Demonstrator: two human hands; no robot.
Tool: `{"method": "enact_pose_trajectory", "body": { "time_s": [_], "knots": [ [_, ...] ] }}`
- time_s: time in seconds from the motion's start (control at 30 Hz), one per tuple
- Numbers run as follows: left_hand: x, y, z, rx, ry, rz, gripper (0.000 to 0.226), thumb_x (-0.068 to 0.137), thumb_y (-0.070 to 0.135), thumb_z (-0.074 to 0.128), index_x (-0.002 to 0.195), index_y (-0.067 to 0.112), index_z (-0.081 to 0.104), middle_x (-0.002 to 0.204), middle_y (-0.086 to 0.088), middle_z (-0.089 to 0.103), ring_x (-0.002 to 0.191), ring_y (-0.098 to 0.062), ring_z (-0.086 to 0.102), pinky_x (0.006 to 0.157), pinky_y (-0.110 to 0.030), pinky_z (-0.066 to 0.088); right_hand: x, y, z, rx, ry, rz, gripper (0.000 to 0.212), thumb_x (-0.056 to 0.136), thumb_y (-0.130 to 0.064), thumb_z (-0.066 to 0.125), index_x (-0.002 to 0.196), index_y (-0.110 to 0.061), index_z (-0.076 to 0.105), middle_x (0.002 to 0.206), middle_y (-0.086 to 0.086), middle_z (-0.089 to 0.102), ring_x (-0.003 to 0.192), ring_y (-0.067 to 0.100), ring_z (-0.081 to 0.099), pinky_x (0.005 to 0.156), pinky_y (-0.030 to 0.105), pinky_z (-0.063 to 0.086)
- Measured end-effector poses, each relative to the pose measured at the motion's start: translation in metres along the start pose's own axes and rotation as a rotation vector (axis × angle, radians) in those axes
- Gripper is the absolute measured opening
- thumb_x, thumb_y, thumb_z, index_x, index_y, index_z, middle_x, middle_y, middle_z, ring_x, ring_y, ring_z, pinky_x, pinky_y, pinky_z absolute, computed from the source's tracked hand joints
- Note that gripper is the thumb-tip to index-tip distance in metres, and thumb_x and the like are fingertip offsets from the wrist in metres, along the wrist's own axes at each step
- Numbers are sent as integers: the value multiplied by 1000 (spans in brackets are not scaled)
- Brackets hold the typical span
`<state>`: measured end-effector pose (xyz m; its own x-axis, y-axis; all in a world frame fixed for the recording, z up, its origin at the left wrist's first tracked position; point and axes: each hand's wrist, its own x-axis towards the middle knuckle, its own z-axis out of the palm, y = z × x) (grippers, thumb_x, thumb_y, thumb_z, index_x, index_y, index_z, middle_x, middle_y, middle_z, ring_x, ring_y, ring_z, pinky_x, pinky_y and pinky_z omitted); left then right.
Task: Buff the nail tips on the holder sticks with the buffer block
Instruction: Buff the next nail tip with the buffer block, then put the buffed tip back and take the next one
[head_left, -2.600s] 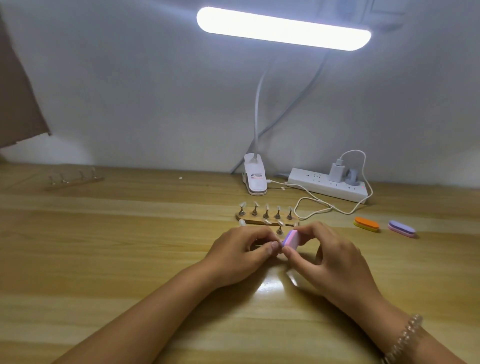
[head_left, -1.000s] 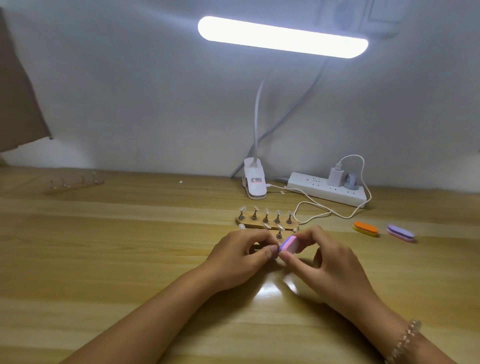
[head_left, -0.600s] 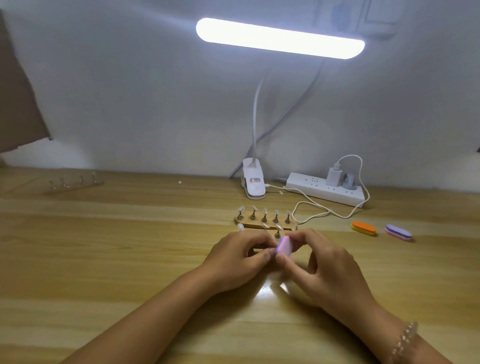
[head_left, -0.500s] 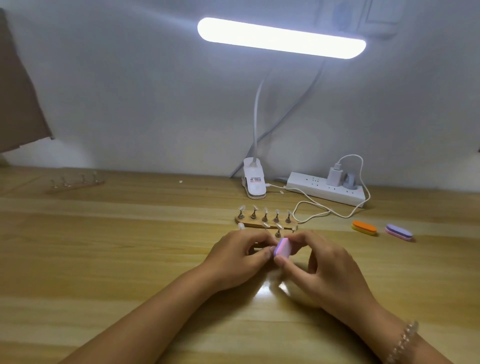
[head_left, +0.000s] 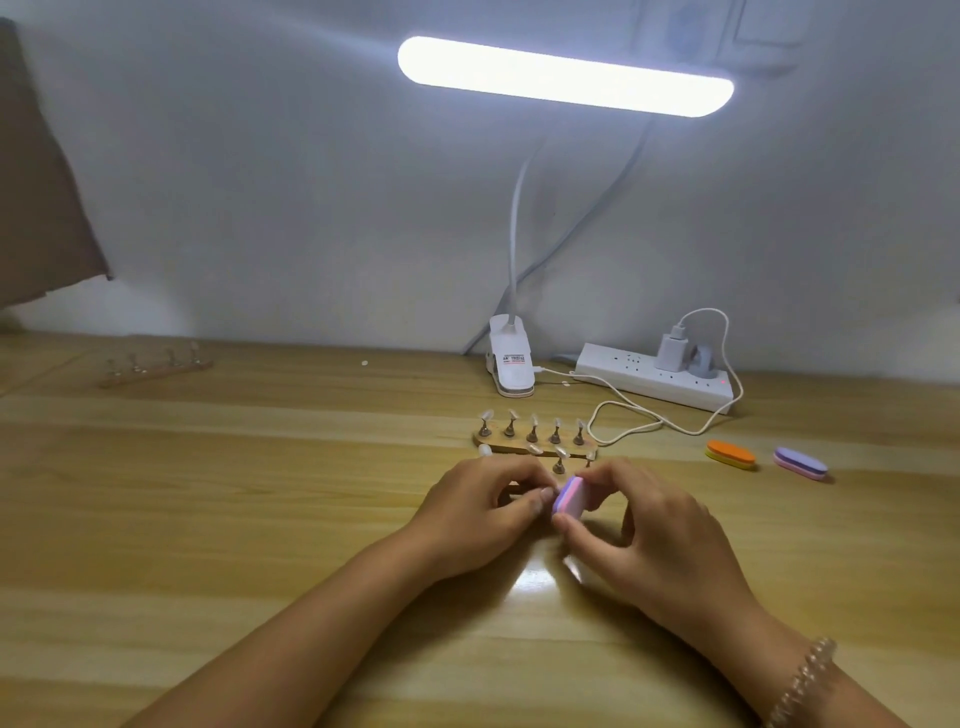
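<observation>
The right hand (head_left: 660, 540) holds the pink-and-purple buffer block (head_left: 569, 498) just above the middle of the table (head_left: 260, 519). Its grip pinches the block, thumb underneath at the near end and fingers curved over the far end. The block is tilted, with its purple face turned toward the left hand (head_left: 478, 514).

The left hand's grip is curled in, and its thumb tip is right beside the block's left face. What it pinches is hidden behind the fingers, so I cannot tell.

Just beyond both hands lies a wooden holder base (head_left: 532, 448) carrying a row of five holder sticks (head_left: 532, 431), each topped with a pale nail tip. A few more sticks stand in front of that row and are partly covered by the hands.

Toward the right edge lie an orange buffer (head_left: 730, 454) and a purple buffer (head_left: 800, 462), near each other. Along the far edge stand a white clip lamp (head_left: 511, 364), a power strip (head_left: 654, 382) with a charger (head_left: 672, 351) plugged in, and a looping white cable (head_left: 639, 426). A second holder base (head_left: 156, 366) sits near the far left corner. A beaded bracelet (head_left: 802, 680) circles the right wrist.
</observation>
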<state>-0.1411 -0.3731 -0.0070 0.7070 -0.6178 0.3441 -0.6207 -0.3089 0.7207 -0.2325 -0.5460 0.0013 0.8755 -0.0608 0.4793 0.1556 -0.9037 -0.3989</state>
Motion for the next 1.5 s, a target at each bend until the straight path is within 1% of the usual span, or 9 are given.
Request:
{"method": "enact_pose_trajectory", "body": {
  "time_s": [0.17, 0.27, 0.4, 0.53, 0.7, 0.83, 0.97, 1.17, 1.5],
  "knots": [
    [-2, 1, 2, -84, 48, 4, 19, 99, 17, 60, 90, 33, 67, 88, 20, 67, 71, 9, 59, 54, -5, 39, 10, 14, -4, 235, 128, 163, 21, 76, -45, 73, 89, -31, 62, 86, -17, 68, 60, 3, 53, 65, 33, 44],
    [-2, -2, 3, -34, 43, 25, 13, 98, 18, 60, 93, 28, 67, 88, 20, 65, 73, 5, 60, 58, -10, 42, 3, 3, -3, 207, 104, 8, 28, 77, -52, 68, 96, -33, 61, 91, -19, 66, 56, 10, 53, 57, 29, 46],
    [-1, -2, 3, 5, 68, 80, 11, 94, 16, 61, 96, 21, 71, 90, 14, 66, 74, 2, 59, 63, -16, 43, 4, 2, -1, 75, 30, -6, 26, 78, -48, 72, 96, -35, 59, 89, -23, 62, 61, -4, 50, 56, 23, 36],
    [-2, 3, 1, -9, 266, 116, 6, 94, 22, 66, 95, 25, 72, 89, 13, 69, 60, -5, 59, 56, -17, 40, 3, 6, -4, 122, 169, 10, 25, 79, -49, 70, 96, -35, 58, 88, -22, 63, 58, 10, 53, 53, 26, 41],
    [0, 4, -7, 32, 559, 39, 7, 93, 19, 69, 94, 26, 69, 89, 15, 71, 78, -5, 65, 60, -13, 44, -2, -1, -2, 77, 131, -52, 31, 79, -60, 59, 99, -37, 57, 89, -22, 60, 61, 9, 51, 52, 25, 42],
    [5, 1, -9, 2, 512, -48, 11, 89, 16, 71, 89, 26, 70, 91, 11, 72, 92, -11, 64, 85, -36, 50, 3, 8, -1, 148, 164, 53, 25, 77, -56, 64, 92, -38, 57, 93, -22, 61, 65, 14, 54, 56, 28, 43],
    [8, -1, -11, 66, 419, -135, 19, 85, 16, 74, 80, 34, 67, 105, 11, 68, 108, -14, 59, 98, -37, 43, 4, 9, 0, 154, 136, 72, 27, 77, -61, 61, 92, -39, 56, 94, -24, 60, 66, 13, 55, 57, 30, 44],
    [11, -6, -9, 159, 267, -219, 18, 85, 23, 71, 79, 37, 62, 97, 10, 64, 99, -16, 57, 92, -38, 47, 3, 6, -1, 106, 53, 82, 30, 77, -61, 60, 96, -38, 57, 88, -23, 60, 71, -2, 53, 57, 23, 36],
    [10, -6, -9, 153, 260, -238, 27, 84, 24, 71, 71, 41, 54, 90, 11, 66, 93, -16, 60, 88, -39, 51, 2, 3, -3, 86, 35, 93, 29, 76, -61, 59, 94, -39, 56, 87, -25, 60, 74, 1, 56, 57, 24, 41]
  ]
}}
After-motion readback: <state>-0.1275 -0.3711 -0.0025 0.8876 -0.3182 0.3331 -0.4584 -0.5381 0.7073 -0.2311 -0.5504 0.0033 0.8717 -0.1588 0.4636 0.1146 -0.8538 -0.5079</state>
